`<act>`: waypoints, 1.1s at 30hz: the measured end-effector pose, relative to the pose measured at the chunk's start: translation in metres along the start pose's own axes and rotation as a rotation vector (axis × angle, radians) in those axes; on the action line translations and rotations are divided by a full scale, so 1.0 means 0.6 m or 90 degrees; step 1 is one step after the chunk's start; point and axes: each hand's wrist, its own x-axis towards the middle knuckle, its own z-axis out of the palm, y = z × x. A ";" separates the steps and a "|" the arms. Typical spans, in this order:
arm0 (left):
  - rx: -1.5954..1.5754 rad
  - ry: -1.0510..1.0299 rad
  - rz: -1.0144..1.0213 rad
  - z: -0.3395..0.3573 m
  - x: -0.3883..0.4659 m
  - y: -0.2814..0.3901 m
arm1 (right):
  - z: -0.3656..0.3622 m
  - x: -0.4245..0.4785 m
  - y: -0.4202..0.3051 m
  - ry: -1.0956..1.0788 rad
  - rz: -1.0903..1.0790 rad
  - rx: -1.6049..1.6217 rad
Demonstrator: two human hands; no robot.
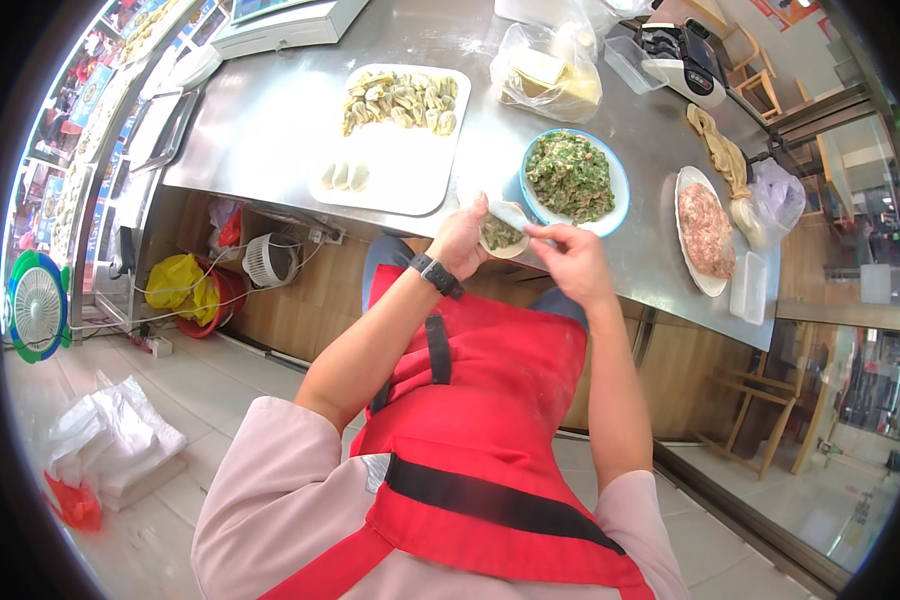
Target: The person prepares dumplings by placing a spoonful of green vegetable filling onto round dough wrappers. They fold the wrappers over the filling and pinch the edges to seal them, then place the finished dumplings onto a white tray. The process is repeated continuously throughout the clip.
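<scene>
My left hand (461,244) cups a round dumpling wrapper (516,249) with green, meaty filling on it. Between thumb and fingers, my right hand (570,259) pinches the end of a small pale flat piece (508,215), seemingly a filling spreader, which lies over the filling. Just beyond my right hand stands a blue-rimmed bowl (621,214) heaped with chopped green filling (574,176). Further left on the steel table is a white tray (397,196). Rows of yellowish-green dumplings (397,101) fill its far half, and three paler dumplings (343,176) lie nearer me.
Wrappers in a clear plastic bag (547,79) lie on the steel table (645,270). An oval plate of minced meat (705,232) is at right, beside a clear plastic container (748,289). Below left are a white fan (270,259) and a red bucket (229,300).
</scene>
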 end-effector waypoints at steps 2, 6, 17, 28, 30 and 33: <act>-0.025 -0.029 0.008 -0.005 0.001 -0.001 | -0.002 -0.002 0.017 -0.021 -0.014 -0.084; -0.010 -0.007 0.018 -0.019 -0.006 0.011 | -0.032 -0.027 -0.008 -0.094 0.106 0.063; -0.022 0.047 -0.012 -0.039 -0.010 -0.012 | -0.036 -0.053 0.020 -0.276 0.307 0.070; 0.070 0.003 0.014 -0.008 -0.046 0.012 | -0.037 -0.086 0.047 -0.124 0.183 0.169; 0.179 0.024 0.029 0.021 -0.060 -0.014 | -0.023 -0.095 0.044 -0.013 0.154 0.207; 0.129 0.019 0.039 0.031 -0.056 -0.023 | 0.023 -0.078 0.056 0.110 0.050 0.211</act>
